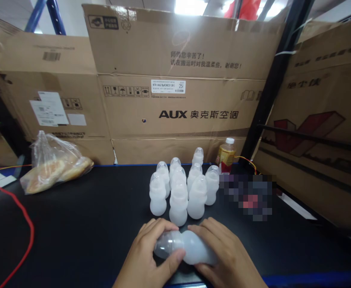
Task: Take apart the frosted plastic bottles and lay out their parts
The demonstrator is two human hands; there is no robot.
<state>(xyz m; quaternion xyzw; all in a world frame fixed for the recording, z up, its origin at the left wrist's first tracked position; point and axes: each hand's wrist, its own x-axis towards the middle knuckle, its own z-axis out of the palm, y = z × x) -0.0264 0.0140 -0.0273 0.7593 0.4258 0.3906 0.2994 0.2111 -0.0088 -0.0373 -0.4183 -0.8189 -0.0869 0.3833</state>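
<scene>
Left hand [147, 253] and right hand [228, 250] curl inward, gripping a milky-white baby bottle [196, 247]; its clear cap [163, 245] points left, long axis nearly crosswise.

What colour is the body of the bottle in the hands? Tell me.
Milky white; the held bottle's body shows best in the head view.
</scene>
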